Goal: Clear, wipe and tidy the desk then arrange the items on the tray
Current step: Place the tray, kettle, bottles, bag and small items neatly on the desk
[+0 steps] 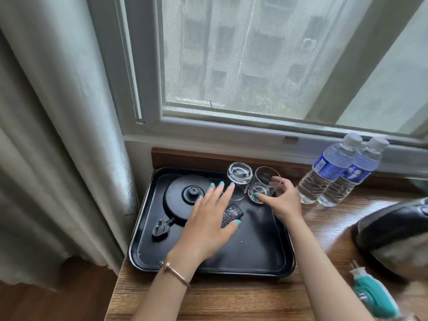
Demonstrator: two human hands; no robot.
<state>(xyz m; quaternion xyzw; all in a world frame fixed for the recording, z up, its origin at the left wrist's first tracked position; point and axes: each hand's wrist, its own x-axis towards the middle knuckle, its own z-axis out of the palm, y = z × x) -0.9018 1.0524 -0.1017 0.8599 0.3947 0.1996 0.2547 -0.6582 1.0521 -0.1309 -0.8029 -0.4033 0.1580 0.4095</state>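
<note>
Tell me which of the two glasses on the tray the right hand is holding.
The right hand grips the glass nearer the water bottles. The other glass, beside the kettle base, has only the left hand's fingertips near it.

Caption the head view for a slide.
Right hand grips a glass on the black tray while the open left hand hovers over the remote.

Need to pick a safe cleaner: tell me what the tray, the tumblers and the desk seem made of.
Tray: black, semi-gloss, likely plastic or coated metal; soft reflections.
Tumblers: clear glass, see-through with thick bases.
Desk: wood grain, matte; wood or laminate, cannot tell.
</note>
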